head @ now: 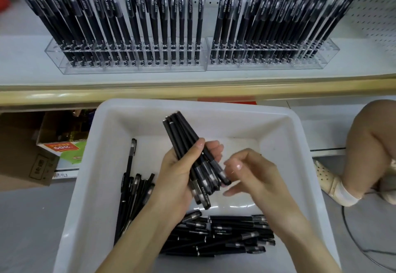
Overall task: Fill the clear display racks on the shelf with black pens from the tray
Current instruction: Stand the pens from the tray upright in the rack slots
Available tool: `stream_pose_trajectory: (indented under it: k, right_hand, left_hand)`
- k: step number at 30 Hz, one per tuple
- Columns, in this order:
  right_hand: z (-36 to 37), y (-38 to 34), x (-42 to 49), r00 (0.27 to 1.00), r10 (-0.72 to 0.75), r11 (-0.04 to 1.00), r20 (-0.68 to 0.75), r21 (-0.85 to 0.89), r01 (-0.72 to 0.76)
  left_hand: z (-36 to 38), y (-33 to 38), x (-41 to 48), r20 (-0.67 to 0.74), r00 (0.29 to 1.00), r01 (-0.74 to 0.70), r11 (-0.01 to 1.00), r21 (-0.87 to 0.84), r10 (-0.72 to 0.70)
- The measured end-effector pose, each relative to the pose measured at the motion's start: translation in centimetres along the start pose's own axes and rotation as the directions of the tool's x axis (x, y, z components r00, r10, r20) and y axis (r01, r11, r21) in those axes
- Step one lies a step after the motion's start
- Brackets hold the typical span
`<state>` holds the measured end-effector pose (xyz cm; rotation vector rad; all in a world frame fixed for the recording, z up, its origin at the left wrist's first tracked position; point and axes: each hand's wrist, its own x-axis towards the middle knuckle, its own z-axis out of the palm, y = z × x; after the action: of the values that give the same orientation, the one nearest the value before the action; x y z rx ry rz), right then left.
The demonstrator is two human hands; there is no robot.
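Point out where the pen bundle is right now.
Head view, centre: the pen bundle is gripped in the left hand above the white tray, with the right hand just to its right and loose pens lying below.

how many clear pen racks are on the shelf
2. The left rack sits on the shelf at left, the right rack next to it, their ends meeting near the middle. Both hold black pens. None seems hidden.

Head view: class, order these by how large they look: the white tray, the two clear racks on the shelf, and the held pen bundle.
1. white tray
2. left clear rack and right clear rack: much alike, not ranked
3. pen bundle, smallest though nearest the camera
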<state>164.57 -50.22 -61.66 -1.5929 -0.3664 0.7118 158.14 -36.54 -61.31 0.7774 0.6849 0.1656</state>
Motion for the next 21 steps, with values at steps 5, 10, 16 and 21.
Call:
stream_pose_trajectory:
  k: [5, 10, 16, 21]
  right_hand:
    - [-0.4, -0.6, 0.3, 0.993, 0.028, 0.998, -0.112, 0.057, -0.022]
    - [-3.0, -2.2, 1.3, 0.956, -0.059, 0.992, -0.287, 0.092, 0.089]
    - [-5.3, -3.7, 2.5, 0.935, -0.06, 0.985, -0.349, 0.133, 0.113]
    - [-5.2, -4.1, 2.6, 0.944, -0.026, 0.979, -0.328, 0.181, 0.09]
  left_hand:
    - [2.7, 0.3, 0.6, 0.042, 0.996, -0.083, 0.995, 0.049, 0.081]
    - [4.8, 1.3, 1.8, 0.059, 0.992, -0.116, 0.986, 0.12, 0.11]
    - [7.9, 2.6, 2.7, 0.104, 0.99, -0.112, 0.973, 0.203, 0.092]
    - [10.0, 2.7, 3.5, 0.154, 0.986, -0.092, 0.968, 0.233, 0.057]
